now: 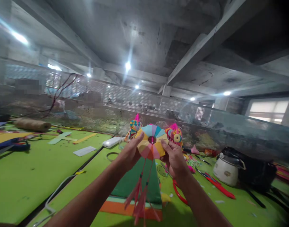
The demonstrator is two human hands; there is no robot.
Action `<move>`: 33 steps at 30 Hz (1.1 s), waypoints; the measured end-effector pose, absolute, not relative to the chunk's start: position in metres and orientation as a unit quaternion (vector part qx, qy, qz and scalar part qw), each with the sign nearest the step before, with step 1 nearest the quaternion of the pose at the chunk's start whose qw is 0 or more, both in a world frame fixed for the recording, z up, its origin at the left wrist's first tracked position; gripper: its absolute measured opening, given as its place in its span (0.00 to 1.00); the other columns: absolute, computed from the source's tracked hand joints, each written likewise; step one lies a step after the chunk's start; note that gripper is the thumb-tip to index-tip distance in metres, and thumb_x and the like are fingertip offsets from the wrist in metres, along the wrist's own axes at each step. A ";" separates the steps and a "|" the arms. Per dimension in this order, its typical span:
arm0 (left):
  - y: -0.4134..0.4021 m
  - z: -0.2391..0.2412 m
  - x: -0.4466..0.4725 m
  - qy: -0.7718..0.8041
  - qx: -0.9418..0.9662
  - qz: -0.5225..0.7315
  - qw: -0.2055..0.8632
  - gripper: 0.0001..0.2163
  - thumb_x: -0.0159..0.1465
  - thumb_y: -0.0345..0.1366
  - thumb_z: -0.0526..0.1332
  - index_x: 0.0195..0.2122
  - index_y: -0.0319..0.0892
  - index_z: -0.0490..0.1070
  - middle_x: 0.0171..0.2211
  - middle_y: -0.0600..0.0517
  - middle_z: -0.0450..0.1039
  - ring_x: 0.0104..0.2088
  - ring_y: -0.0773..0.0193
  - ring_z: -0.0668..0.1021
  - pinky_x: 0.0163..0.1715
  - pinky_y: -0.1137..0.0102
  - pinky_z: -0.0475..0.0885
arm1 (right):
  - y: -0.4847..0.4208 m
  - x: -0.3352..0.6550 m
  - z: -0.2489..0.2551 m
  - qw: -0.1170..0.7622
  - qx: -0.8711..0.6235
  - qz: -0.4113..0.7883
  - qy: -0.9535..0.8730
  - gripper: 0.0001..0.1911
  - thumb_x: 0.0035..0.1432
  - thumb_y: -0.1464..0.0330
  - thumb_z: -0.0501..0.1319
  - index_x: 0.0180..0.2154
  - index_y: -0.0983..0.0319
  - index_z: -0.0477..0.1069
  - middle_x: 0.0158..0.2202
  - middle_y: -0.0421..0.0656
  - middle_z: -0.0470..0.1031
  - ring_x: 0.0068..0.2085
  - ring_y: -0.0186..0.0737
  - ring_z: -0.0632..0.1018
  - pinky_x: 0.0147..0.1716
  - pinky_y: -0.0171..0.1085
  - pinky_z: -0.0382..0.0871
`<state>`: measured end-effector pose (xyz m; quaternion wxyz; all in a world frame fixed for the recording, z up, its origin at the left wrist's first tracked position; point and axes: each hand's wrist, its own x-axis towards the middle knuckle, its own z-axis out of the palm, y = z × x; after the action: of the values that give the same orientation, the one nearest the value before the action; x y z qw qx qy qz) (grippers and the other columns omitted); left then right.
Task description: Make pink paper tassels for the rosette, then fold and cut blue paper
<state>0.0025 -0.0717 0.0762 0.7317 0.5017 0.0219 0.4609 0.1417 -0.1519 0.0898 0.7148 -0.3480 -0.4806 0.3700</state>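
A ring-shaped paper ornament (150, 152) in pastel yellow, pink, purple and blue segments is held up between both hands. My left hand (131, 153) pinches its left edge, thumb on the front. On the opposite edge my right hand (175, 156) grips it with thumb and fingers. A small bead shows in the ornament's centre hole. Two pink tassels (141, 197) dangle below it on cords. Under them lies a stack of coloured paper (146, 183), green on top with orange beneath. Red-handled scissors (178, 192) lie close to my right forearm, partly covered by it.
Behind the ornament stand more colourful paper ornaments (175, 135) against a perforated metal screen (111, 107). Red-handled pliers (220, 186), a white jug (226, 170) and a black bag (256, 171) sit right. Left are a twine roll (32, 125), blue-handled scissors (17, 145) and a white power bank-like box (111, 142).
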 end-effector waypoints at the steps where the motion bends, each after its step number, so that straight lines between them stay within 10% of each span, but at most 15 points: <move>1: -0.072 0.078 0.005 0.020 0.501 0.454 0.736 0.16 0.59 0.44 0.63 0.44 0.37 0.72 0.38 0.45 0.77 0.36 0.58 0.79 0.36 0.70 0.74 | -0.151 0.143 0.088 0.711 -0.358 0.368 -0.480 0.17 0.47 0.56 0.68 0.29 0.64 0.71 0.17 0.34 0.66 0.16 0.25 0.62 0.13 0.26 0.51; 16: -0.017 0.010 0.014 0.092 0.523 0.390 0.752 0.13 0.51 0.34 0.70 0.36 0.33 0.74 0.32 0.44 0.78 0.31 0.61 0.80 0.37 0.68 0.75 | -0.060 0.184 0.052 0.527 -0.374 0.534 -0.545 0.20 0.47 0.54 0.66 0.31 0.65 0.76 0.23 0.42 0.77 0.27 0.38 0.77 0.27 0.34 0.69; 33: -0.024 0.010 0.019 0.096 0.501 0.401 0.761 0.10 0.53 0.32 0.69 0.34 0.33 0.74 0.33 0.41 0.78 0.32 0.59 0.79 0.37 0.66 0.75 | -0.036 0.185 0.061 0.621 -0.387 0.460 -0.503 0.14 0.38 0.60 0.72 0.26 0.62 0.79 0.27 0.43 0.79 0.30 0.39 0.76 0.31 0.37 0.69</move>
<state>0.0186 -0.0237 0.0100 0.7615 0.5005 0.0960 0.4005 0.1846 -0.0365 0.0605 0.6212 -0.3873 -0.5028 0.4596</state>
